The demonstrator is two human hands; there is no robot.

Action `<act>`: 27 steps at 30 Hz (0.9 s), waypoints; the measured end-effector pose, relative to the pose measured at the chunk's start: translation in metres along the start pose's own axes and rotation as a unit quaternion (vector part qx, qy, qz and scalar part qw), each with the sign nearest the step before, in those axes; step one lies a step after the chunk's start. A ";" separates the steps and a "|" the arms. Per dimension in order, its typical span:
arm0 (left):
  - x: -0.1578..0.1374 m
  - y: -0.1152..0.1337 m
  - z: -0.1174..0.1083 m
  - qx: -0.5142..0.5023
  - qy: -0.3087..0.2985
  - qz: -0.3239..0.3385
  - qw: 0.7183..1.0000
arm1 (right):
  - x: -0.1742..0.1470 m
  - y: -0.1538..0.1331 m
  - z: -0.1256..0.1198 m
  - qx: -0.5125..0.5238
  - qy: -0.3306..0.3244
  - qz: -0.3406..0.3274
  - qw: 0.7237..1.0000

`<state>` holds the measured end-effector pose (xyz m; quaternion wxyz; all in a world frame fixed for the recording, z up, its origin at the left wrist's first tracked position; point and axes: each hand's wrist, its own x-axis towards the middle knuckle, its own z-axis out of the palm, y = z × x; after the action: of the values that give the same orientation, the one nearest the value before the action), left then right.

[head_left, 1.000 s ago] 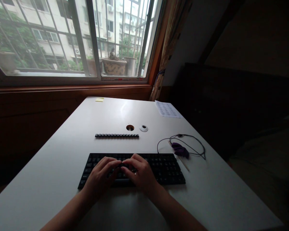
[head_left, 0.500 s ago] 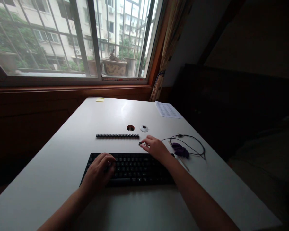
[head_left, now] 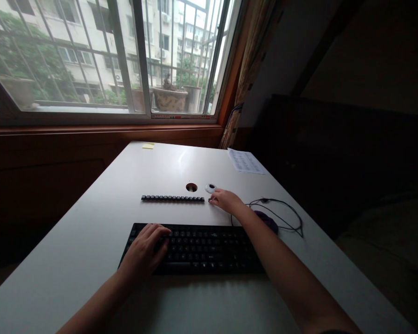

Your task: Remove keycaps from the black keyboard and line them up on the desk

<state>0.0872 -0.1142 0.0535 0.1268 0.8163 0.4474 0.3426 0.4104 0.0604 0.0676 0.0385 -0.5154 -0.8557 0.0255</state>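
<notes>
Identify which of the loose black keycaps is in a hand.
The keycap just past the right end of the row, pinched in the right hand; no hand touches those in the row.

Nothing legible: marks on the keyboard (head_left: 209, 248) under the left hand (head_left: 148, 246) and paper (head_left: 247, 162) beyond the right hand (head_left: 226, 200) are too small.

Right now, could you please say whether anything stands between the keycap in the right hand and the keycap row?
Nothing visible does: only a narrow strip of white desk shows between the keycap in the right hand and the right end of the keycap row. The white cable-hole cover lies beyond, off that line.
</notes>
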 end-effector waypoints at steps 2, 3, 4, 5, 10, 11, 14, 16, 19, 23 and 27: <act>0.000 0.001 -0.001 0.002 -0.004 0.002 1.000 | 0.002 0.002 0.002 0.013 0.004 -0.001 1.000; 0.001 0.002 -0.001 0.003 -0.004 0.004 1.000 | 0.003 0.004 0.002 0.021 0.007 -0.002 1.000; 0.001 0.003 -0.001 0.004 -0.004 0.006 1.000 | 0.003 0.005 0.003 0.030 0.009 -0.003 1.000; 0.001 0.003 -0.001 0.004 -0.004 0.007 1.000 | 0.003 0.006 0.003 0.039 0.011 -0.003 0.999; 0.001 0.004 -0.001 0.006 -0.013 0.003 1.000 | 0.003 0.014 0.007 0.086 0.017 -0.009 0.996; 0.001 0.004 -0.001 0.006 -0.014 0.003 1.000 | 0.003 0.015 0.008 0.094 0.016 -0.011 0.995; 0.000 0.004 -0.001 0.006 -0.015 0.001 1.000 | 0.005 0.016 0.012 0.113 0.010 -0.015 0.993; 0.000 0.003 -0.001 0.005 -0.017 0.000 1.000 | 0.007 0.015 0.015 0.122 0.009 -0.014 0.992; 0.000 0.002 0.000 0.007 -0.016 0.006 1.000 | 0.010 0.013 0.017 0.131 0.011 -0.012 0.991; 0.001 0.001 0.001 0.007 -0.016 0.007 1.000 | 0.012 0.009 0.017 0.136 0.015 -0.016 0.990; 0.001 0.001 0.001 0.003 -0.017 0.012 1.000 | 0.014 0.008 0.016 0.136 0.016 -0.019 0.990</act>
<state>0.0885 -0.1138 0.0536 0.1276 0.8277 0.4365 0.3288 0.4090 0.0766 0.0520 0.1228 -0.4892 -0.8533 0.1326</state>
